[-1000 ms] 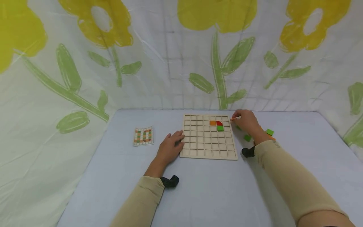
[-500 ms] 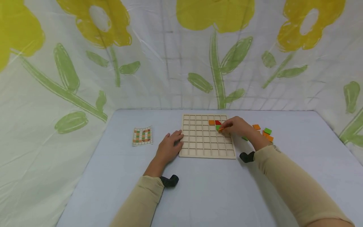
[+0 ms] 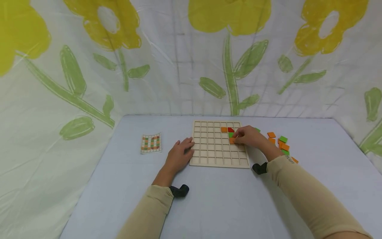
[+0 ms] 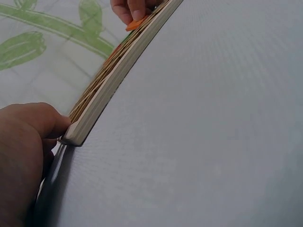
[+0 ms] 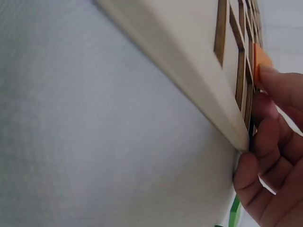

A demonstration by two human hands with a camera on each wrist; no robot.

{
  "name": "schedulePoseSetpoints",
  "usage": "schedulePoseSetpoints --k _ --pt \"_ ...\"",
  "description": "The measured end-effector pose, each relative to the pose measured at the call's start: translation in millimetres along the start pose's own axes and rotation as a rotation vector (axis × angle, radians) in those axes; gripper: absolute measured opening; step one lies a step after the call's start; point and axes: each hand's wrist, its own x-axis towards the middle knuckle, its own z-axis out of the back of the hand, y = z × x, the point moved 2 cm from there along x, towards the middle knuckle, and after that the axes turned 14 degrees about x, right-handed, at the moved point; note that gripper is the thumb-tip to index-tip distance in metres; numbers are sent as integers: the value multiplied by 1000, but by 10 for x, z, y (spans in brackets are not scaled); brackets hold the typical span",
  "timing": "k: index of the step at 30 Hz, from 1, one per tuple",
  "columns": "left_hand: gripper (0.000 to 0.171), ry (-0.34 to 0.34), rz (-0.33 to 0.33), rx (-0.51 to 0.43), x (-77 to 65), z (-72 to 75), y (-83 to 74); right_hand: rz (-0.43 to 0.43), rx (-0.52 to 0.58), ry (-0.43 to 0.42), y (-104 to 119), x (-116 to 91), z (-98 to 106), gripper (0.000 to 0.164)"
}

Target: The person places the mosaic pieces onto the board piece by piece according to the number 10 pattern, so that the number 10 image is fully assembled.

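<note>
A pale wooden grid board [image 3: 209,160] lies on the table in the head view. Set in its cells are an orange tile [image 3: 224,129], a red-and-orange tile [image 3: 230,129] and, under that one, a green tile [image 3: 231,135]. My right hand [image 3: 251,136] pinches another orange tile [image 3: 232,141] between thumb and fingertips, at the cell just below the green one. The right wrist view shows this tile [image 5: 262,59] tilted over the grid. My left hand [image 3: 178,155] rests at the board's left edge, its thumb [image 4: 49,120] touching the near corner in the left wrist view.
Right of the board lie several loose tiles, among them an orange tile [image 3: 271,134] and a green tile [image 3: 283,139], some overlapping. A printed pattern card [image 3: 151,143] lies to the left. Behind the table [image 3: 206,199] hangs a flowered curtain [image 3: 164,66].
My right hand has carried the orange tile from beside the board's upper right edge leftward and down to the cell below the green tile. My left hand has stayed at the board's edge.
</note>
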Motion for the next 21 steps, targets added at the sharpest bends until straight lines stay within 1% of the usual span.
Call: schedulePoseSetpoints --k 10,12,14,16,19,21 --pt "39 -2 1 -2 -13 14 -14 5 -53 -40 20 -12 -2 16" --pt "39 -1 2 0 -15 13 -16 7 -39 -54 20 -39 8 17" --pt "39 2 2 2 -16 12 -18 10 10 -88 0 -86 32 19" --pt "39 5 1 6 -14 10 -17 5 112 -147 -30 -162 71 24" --pt "39 10 -2 11 -10 11 -13 -27 307 -287 -116 -318 152 34" --pt "39 3 -6 11 -3 26 -10 -58 379 -379 -166 -430 212 40"
